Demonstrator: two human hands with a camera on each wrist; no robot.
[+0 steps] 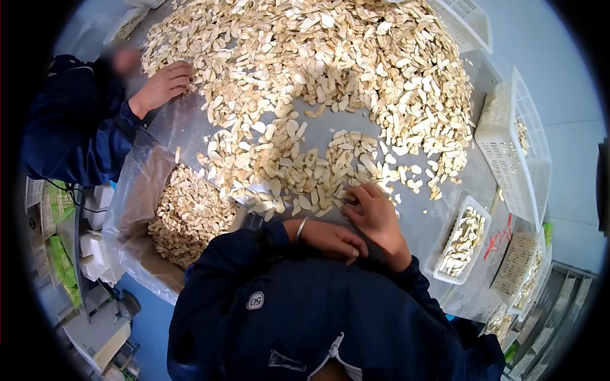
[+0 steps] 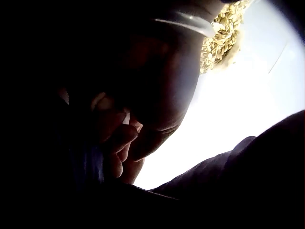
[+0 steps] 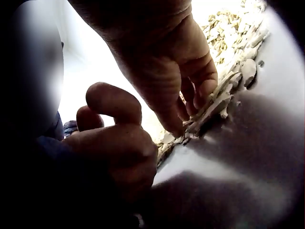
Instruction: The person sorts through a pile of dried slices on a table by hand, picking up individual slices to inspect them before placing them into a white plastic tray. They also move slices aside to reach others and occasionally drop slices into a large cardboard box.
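Note:
A broad heap of pale, oval dried slices (image 1: 298, 159) covers much of the metal table (image 1: 419, 219). My right hand (image 1: 375, 216) reaches down at the heap's near edge. Its thumb and bent fingertips touch the slices (image 3: 214, 107) there, with a gap between thumb and fingers in the right wrist view. Just to its left, my left hand (image 1: 333, 240) is close to my body, a light bangle (image 1: 302, 228) round its wrist. Its fingers are curled, and small pale pieces (image 2: 126, 117) show between them in the dark left wrist view.
A plastic-lined box (image 1: 190, 216) full of slices stands at the left. To the right are a small white tray (image 1: 480, 244) of slices and several white slotted baskets (image 1: 508, 152). Another person's hand (image 1: 164, 87) reaches to the heap from the left.

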